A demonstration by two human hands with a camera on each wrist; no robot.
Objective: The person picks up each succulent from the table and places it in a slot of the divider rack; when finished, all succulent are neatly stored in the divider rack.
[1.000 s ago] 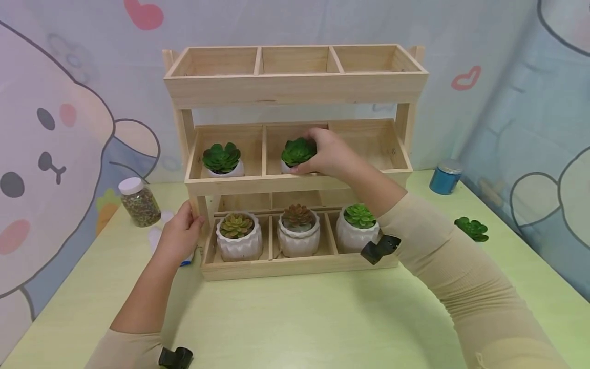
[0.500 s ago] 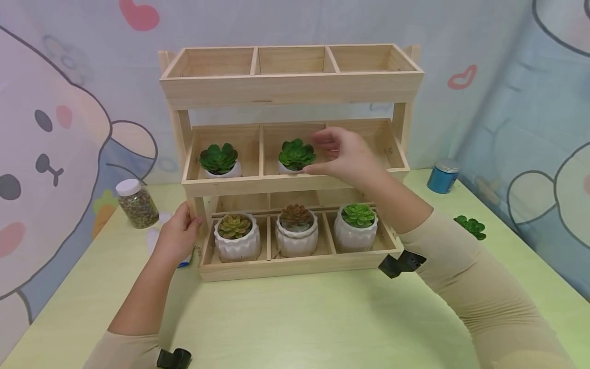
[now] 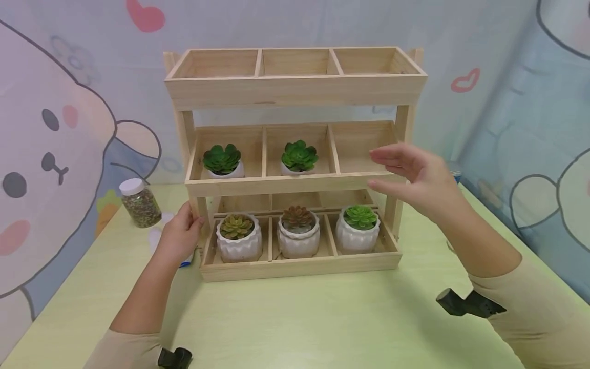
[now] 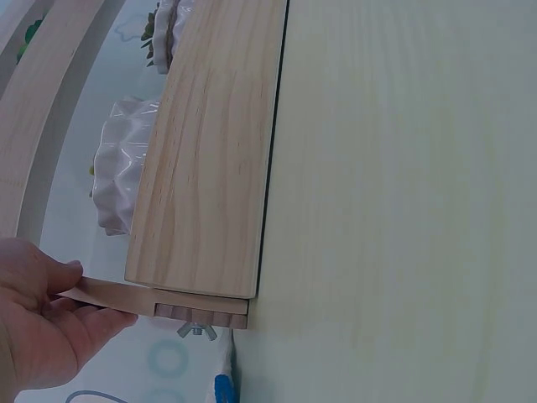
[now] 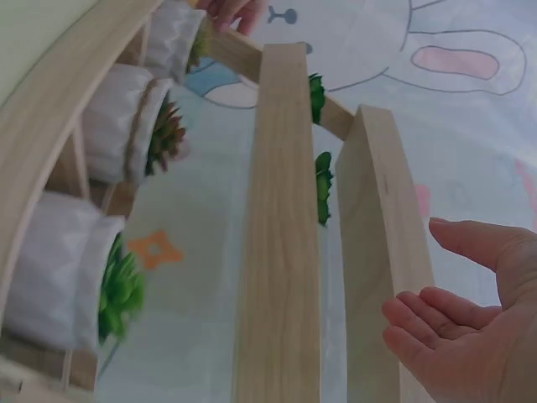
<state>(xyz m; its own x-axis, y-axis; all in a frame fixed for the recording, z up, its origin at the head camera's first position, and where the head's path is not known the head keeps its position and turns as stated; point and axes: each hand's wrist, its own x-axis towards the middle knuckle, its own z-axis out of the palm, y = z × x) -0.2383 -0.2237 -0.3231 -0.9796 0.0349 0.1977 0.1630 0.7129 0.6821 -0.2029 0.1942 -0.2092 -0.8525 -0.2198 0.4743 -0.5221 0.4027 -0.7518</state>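
Note:
My left hand (image 3: 178, 234) grips the left upright of a three-tier wooden shelf (image 3: 295, 91), thumb and fingers round the post (image 4: 109, 294). My right hand (image 3: 417, 177) is in the air before the right end of the middle tier, fingers spread from the thumb and holding nothing. Green potted succulents stand in the middle tier's left compartment (image 3: 222, 160) and centre compartment (image 3: 300, 156); its right compartment holds nothing. On the bottom tier, three white pots carry a yellowish succulent (image 3: 237, 226), a reddish-brown succulent (image 3: 298, 219) and a light green succulent (image 3: 360, 218).
A white-lidded jar of small grains (image 3: 140, 203) stands left of the shelf. Behind my left hand lies a partly hidden white and blue item (image 3: 185, 262). A blue jar (image 3: 455, 172) is mostly hidden behind my right hand. A patterned cloth backdrop (image 3: 295, 23) surrounds the table.
My right hand has let go of the green potted succulent in the middle tier's centre compartment and moved right, away from it. The left hand keeps its grip on the post.

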